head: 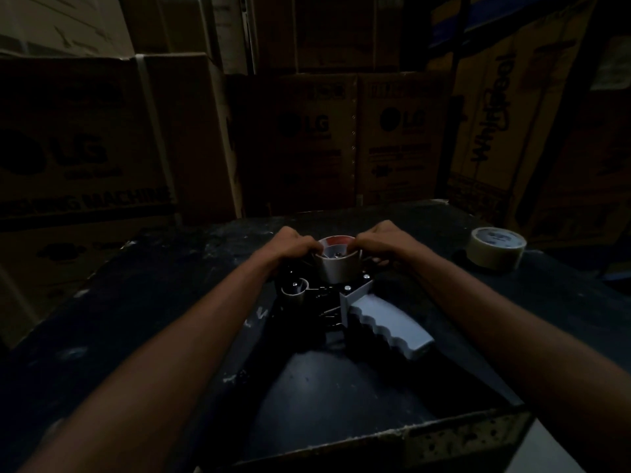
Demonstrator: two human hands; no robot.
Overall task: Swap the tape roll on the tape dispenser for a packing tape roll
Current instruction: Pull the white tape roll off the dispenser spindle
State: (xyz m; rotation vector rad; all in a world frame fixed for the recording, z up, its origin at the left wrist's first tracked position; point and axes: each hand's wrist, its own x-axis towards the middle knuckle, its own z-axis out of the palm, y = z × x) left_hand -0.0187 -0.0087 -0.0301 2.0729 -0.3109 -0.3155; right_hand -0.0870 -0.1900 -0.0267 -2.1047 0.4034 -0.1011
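A tape dispenser (355, 302) lies on its side on the dark table (136, 302), its pale ridged handle (392, 327) pointing toward me on the right. A nearly spent tape roll (338, 264), a pale core with a reddish inner rim, sits on the dispenser's hub. My left hand (293, 245) grips the roll's left edge and my right hand (382, 242) grips its right edge. A small roller (295, 290) stands at the dispenser's left. A fuller beige packing tape roll (496, 247) lies flat at the table's far right, apart from both hands.
Large cardboard appliance boxes (85, 155) are stacked behind and around the table. The table's chipped front edge (444, 438) is near me. The scene is very dim.
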